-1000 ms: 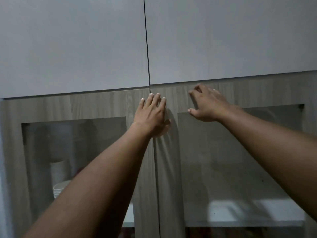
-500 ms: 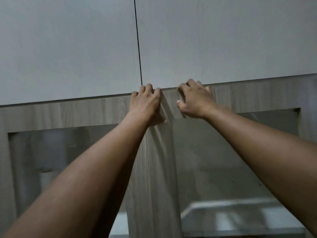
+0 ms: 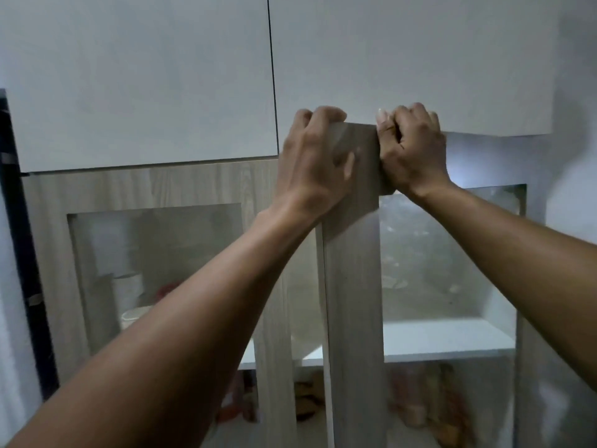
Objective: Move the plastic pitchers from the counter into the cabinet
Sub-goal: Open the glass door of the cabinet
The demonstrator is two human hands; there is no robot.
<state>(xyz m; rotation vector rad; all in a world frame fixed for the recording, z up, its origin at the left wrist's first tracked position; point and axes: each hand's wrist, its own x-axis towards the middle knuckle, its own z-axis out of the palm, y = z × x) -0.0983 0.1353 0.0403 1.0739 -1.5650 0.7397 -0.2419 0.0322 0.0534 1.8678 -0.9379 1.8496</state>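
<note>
Cabinet (image 3: pixel 151 189): wood-grain laminate frame with inset glass panels, set beneath two flat, matte white upper doors (image 3: pixel 145 76).

Right-hand door (image 3: pixel 352 286): swung outward, its pale edge facing the camera.

Left hand (image 3: pixel 315 160): fingers hooked over the top edge of that door at its upper corner, thumb pressed on the face, clenched on it.

Right hand (image 3: pixel 412 150): fingers curled tight on the same top edge, just beside the left hand.

White shelf (image 3: pixel 445 341): smooth, visible through the glass.

White cups (image 3: pixel 130 295): blurred, behind the left glass panel.

Plastic pitchers and counter: out of view.
</note>
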